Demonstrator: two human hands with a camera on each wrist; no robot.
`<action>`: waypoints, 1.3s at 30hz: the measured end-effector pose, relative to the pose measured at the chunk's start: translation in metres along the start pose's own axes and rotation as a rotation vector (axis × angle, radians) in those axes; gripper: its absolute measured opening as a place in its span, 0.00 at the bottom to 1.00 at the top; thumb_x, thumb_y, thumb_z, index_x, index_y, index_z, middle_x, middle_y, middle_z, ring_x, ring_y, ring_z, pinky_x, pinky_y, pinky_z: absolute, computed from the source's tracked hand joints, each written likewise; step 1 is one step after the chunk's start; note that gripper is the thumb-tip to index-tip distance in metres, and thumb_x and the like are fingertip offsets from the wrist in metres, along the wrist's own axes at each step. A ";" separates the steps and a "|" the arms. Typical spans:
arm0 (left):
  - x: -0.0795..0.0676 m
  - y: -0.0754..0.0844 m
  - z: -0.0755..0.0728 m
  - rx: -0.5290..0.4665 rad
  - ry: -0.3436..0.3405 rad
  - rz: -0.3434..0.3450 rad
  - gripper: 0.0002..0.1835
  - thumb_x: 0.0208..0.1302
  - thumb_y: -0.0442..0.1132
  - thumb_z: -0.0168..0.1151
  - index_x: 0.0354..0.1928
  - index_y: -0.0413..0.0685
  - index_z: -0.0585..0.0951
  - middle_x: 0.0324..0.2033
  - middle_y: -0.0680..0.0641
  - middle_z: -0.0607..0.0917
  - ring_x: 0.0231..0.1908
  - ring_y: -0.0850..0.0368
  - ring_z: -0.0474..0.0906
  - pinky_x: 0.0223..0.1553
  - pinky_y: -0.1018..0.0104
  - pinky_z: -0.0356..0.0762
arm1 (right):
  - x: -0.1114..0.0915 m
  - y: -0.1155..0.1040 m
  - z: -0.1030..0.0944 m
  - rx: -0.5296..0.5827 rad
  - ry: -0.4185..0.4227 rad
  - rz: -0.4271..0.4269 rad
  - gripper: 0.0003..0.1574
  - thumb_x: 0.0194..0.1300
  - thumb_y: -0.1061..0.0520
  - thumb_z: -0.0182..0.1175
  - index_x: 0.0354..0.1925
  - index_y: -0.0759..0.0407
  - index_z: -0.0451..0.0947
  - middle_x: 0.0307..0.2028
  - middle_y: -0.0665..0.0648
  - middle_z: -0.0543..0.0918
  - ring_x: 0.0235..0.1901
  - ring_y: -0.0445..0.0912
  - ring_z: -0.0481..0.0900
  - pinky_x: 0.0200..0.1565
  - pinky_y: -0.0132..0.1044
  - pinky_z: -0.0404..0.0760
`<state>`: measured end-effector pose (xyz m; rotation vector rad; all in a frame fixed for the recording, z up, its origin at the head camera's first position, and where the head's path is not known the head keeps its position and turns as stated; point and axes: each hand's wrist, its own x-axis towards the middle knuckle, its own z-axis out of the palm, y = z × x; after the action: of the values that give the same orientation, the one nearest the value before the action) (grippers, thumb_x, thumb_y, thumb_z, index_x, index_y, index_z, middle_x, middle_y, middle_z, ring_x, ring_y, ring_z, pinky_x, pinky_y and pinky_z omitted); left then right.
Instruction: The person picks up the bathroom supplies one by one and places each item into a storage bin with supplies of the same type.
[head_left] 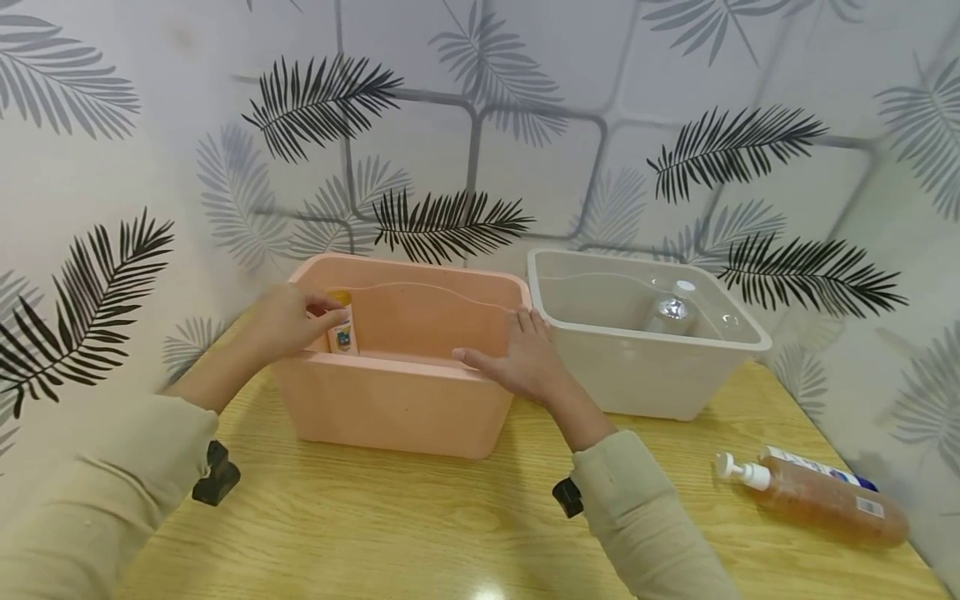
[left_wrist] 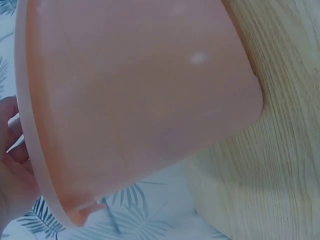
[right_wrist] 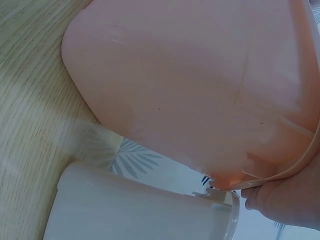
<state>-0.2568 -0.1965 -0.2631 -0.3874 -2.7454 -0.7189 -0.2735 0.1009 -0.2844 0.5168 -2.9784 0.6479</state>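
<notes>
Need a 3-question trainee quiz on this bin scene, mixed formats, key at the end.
1. Multiple choice: in the head view, the left hand holds the yellow-capped bottle near which part of the peach bin?
A) the middle
B) the right end
C) the left end

2. True or false: the pump bottle lies on its side on the table.

3. Fill in: the right hand rests on the peach bin's ____.

Key: 1. C. 2. True. 3. Rim.
</notes>
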 end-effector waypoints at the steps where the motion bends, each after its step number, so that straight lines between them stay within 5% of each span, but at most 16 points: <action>1: 0.000 0.002 0.002 -0.013 0.010 0.011 0.16 0.63 0.43 0.59 0.41 0.35 0.84 0.36 0.36 0.85 0.37 0.43 0.80 0.31 0.58 0.76 | 0.000 0.001 0.000 0.004 0.002 0.000 0.64 0.57 0.27 0.50 0.71 0.68 0.42 0.71 0.69 0.44 0.72 0.61 0.37 0.71 0.54 0.38; 5: 0.001 0.011 0.011 -0.057 0.033 0.037 0.15 0.63 0.39 0.58 0.43 0.34 0.83 0.41 0.33 0.83 0.33 0.46 0.80 0.28 0.64 0.76 | 0.000 0.003 0.001 0.046 0.034 -0.001 0.62 0.58 0.29 0.51 0.71 0.68 0.41 0.71 0.69 0.46 0.72 0.61 0.37 0.71 0.54 0.37; 10: 0.002 0.022 0.020 -0.048 0.068 0.090 0.13 0.62 0.37 0.56 0.41 0.34 0.83 0.42 0.34 0.84 0.40 0.43 0.80 0.43 0.51 0.78 | 0.001 0.005 0.007 0.148 0.131 0.000 0.58 0.59 0.31 0.50 0.71 0.67 0.44 0.71 0.67 0.50 0.72 0.60 0.44 0.71 0.52 0.44; 21: 0.001 0.047 0.045 -0.079 0.034 0.150 0.15 0.63 0.38 0.56 0.45 0.34 0.81 0.47 0.34 0.81 0.52 0.40 0.75 0.54 0.47 0.72 | -0.007 0.008 0.026 0.316 0.605 -0.156 0.28 0.64 0.50 0.53 0.51 0.73 0.74 0.50 0.70 0.78 0.54 0.63 0.72 0.58 0.54 0.69; 27: 0.000 0.063 0.055 -0.084 0.046 0.204 0.15 0.62 0.38 0.57 0.46 0.34 0.81 0.48 0.35 0.81 0.53 0.40 0.75 0.56 0.47 0.71 | -0.013 0.013 0.032 0.319 0.739 -0.248 0.21 0.63 0.54 0.54 0.44 0.71 0.78 0.45 0.68 0.81 0.49 0.61 0.75 0.52 0.53 0.72; 32: 0.001 0.076 0.064 -0.076 0.072 0.275 0.14 0.62 0.36 0.57 0.45 0.33 0.81 0.47 0.35 0.81 0.52 0.40 0.76 0.56 0.48 0.72 | -0.021 0.023 0.034 0.305 0.769 -0.326 0.18 0.62 0.57 0.53 0.43 0.71 0.78 0.43 0.67 0.82 0.49 0.60 0.75 0.53 0.53 0.72; 39: 0.002 0.088 0.074 -0.062 0.084 0.288 0.17 0.61 0.37 0.58 0.49 0.33 0.79 0.51 0.35 0.80 0.54 0.39 0.74 0.57 0.48 0.71 | -0.033 0.038 0.036 0.290 0.693 -0.307 0.22 0.66 0.54 0.49 0.50 0.69 0.75 0.51 0.67 0.78 0.54 0.60 0.71 0.56 0.55 0.68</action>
<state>-0.2446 -0.0843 -0.2859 -0.7309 -2.5208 -0.7258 -0.2539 0.1287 -0.3359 0.5945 -2.1241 0.9844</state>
